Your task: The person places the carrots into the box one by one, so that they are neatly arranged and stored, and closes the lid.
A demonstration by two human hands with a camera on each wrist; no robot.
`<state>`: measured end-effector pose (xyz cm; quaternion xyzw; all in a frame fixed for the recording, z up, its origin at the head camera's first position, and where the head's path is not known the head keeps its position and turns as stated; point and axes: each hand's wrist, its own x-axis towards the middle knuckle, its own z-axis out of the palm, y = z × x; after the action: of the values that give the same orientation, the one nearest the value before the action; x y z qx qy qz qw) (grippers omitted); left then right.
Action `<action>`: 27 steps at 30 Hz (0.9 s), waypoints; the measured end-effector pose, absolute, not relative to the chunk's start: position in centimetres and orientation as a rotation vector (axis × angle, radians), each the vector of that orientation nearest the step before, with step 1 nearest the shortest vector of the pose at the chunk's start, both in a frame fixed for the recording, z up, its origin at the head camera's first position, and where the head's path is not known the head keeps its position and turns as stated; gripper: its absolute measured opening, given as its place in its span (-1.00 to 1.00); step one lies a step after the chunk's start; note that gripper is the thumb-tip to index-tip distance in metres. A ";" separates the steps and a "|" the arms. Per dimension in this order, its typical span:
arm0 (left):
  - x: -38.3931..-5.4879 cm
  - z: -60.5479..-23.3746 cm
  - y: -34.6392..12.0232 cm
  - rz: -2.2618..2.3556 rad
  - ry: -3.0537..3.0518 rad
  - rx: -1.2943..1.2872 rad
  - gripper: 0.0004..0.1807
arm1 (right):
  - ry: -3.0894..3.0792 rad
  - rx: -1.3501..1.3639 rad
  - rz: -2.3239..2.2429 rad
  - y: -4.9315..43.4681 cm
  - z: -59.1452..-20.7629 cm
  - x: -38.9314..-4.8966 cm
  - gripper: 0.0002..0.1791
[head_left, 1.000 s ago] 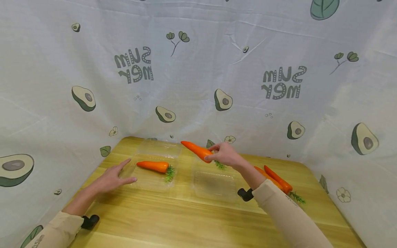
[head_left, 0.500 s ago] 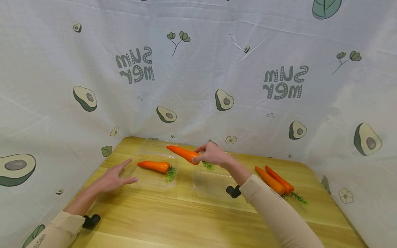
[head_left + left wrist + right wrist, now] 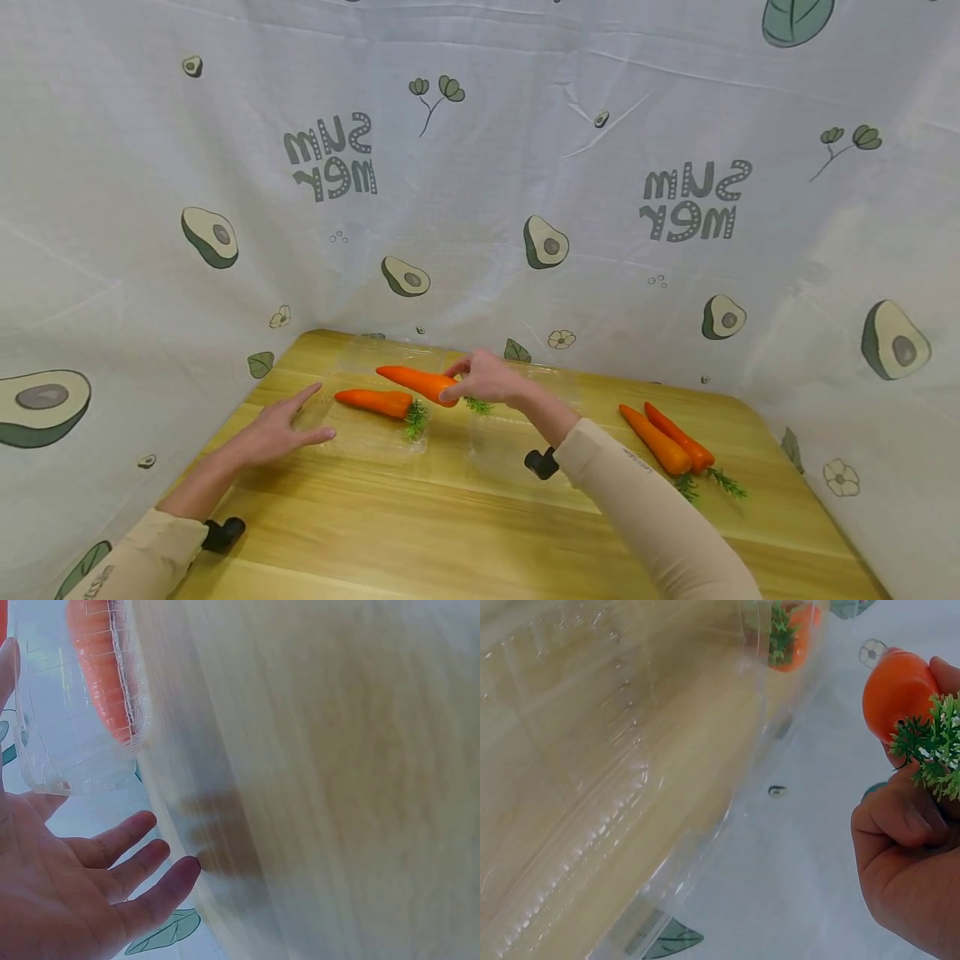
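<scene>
My right hand (image 3: 489,379) pinches an orange carrot (image 3: 412,381) near its green leafy end, thumb in front. The carrot points left, held above the right part of a clear plastic container (image 3: 360,440) with a raised lid. Inside that container lies another carrot (image 3: 372,402), its leaves toward the right. At the container's left side is my left hand (image 3: 272,432), thumb and index finger spread, holding nothing. In the right wrist view the held carrot's blunt end (image 3: 896,694) and leaves (image 3: 937,746) show; its tip is hidden.
A second clear container (image 3: 510,442) with a raised lid stands under my right forearm. Farther right, two more carrots (image 3: 654,440) (image 3: 678,435) lie side by side on the wooden table (image 3: 420,533). A white printed curtain (image 3: 480,183) encloses the back and sides.
My right hand has carried the carrot leftward and lower, from over the right container toward the left one. My left hand has stayed in place.
</scene>
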<state>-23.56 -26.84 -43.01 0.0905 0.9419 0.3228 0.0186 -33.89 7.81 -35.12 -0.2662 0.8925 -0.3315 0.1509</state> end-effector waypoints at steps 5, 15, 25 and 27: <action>-23.6 -43.1 -26.9 1.001 2.922 0.270 0.05 | 2.564 -0.826 -0.909 6.4 -35.4 -33.9 -0.56; -23.7 -43.1 -26.9 0.970 2.934 0.264 0.07 | 2.543 -0.887 -0.835 3.6 -36.1 -33.4 -0.53; -23.6 -42.9 -26.8 0.979 2.944 0.288 0.05 | 2.556 -0.999 -0.739 0.6 -37.0 -32.8 -0.57; -23.6 -42.8 -26.7 0.981 2.941 0.283 0.04 | 2.555 -1.017 -0.707 0.1 -37.3 -32.7 -0.57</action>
<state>-23.60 -26.73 -42.85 0.0910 0.9446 0.3152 0.0141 -32.71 0.11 -37.29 -0.3542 0.8896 -0.2460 0.1504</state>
